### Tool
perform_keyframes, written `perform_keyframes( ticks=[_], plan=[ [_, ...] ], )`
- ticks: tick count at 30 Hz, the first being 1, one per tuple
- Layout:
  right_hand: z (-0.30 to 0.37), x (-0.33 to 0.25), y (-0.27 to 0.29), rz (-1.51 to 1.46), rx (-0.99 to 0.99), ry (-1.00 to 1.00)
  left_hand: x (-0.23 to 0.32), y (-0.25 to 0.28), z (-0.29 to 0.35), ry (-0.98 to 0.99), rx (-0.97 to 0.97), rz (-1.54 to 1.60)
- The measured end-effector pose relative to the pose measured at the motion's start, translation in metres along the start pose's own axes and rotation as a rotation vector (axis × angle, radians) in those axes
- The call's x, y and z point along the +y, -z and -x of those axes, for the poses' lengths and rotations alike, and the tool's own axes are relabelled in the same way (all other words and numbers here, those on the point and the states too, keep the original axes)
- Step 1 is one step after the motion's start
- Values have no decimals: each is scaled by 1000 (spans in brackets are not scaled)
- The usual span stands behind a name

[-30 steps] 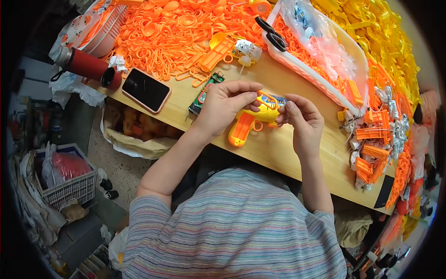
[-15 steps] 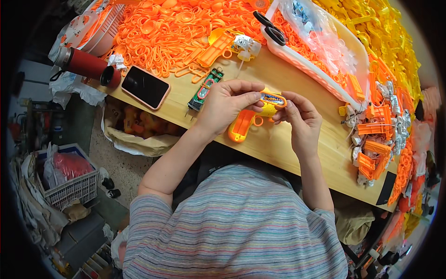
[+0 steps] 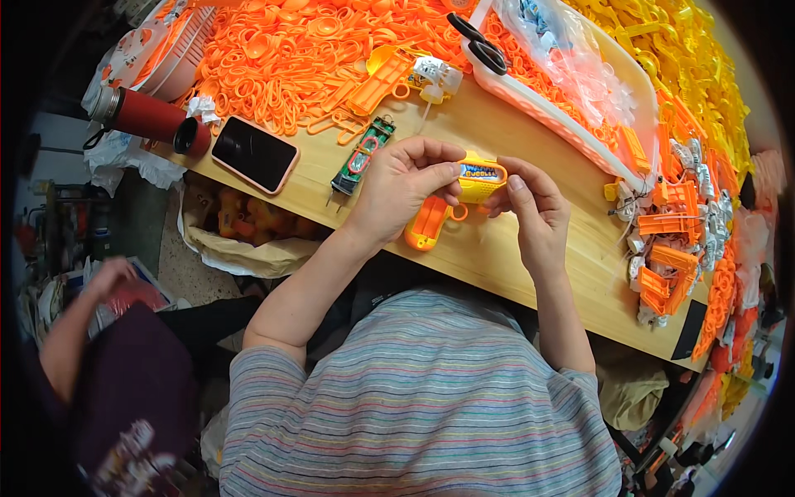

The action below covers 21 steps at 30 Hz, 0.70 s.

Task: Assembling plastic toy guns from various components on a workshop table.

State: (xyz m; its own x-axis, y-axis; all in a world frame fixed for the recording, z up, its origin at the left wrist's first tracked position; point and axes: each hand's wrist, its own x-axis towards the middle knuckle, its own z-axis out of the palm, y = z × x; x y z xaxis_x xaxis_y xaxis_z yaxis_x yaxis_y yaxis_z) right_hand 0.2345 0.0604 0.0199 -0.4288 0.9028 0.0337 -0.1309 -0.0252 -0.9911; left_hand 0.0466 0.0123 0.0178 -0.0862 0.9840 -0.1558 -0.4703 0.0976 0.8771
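Note:
A yellow toy bubble gun with an orange grip and trigger ring is held just above the table's near edge. On its side lies an oval, orange-rimmed label plate. My left hand is closed on the gun's left part, thumb and forefinger at the plate's left end. From the other side my right hand pinches the gun's right end, its thumb beside the plate. Some of the fingers are hidden behind the gun. Left of my left hand lies a green screwdriver-like tool with a red oval ring on it.
A phone and a red flask lie at the table's left. Heaped orange plastic parts cover the back. Black scissors rest on a white basket. Orange half-shells with wires sit right. A person in dark clothing is at the left.
The label plate now sits level against the gun's side, where it was tilted between my fingers. My hands have barely shifted. A person has come into view at the lower left.

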Motion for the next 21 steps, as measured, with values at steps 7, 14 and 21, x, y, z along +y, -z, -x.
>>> perform_keyframes(
  ticks=[7, 14, 21],
  plan=[
    [2, -2, -2, -175, 117, -132, -2, -2, 4, 7, 9, -4],
    [1, -2, 3, -571, 131, -475, -2, 1, 7, 13, -31, -137],
    [-3, -1, -5, -390, 135, -401, 8, 2, 6, -761, -86, -1027]
  ],
)
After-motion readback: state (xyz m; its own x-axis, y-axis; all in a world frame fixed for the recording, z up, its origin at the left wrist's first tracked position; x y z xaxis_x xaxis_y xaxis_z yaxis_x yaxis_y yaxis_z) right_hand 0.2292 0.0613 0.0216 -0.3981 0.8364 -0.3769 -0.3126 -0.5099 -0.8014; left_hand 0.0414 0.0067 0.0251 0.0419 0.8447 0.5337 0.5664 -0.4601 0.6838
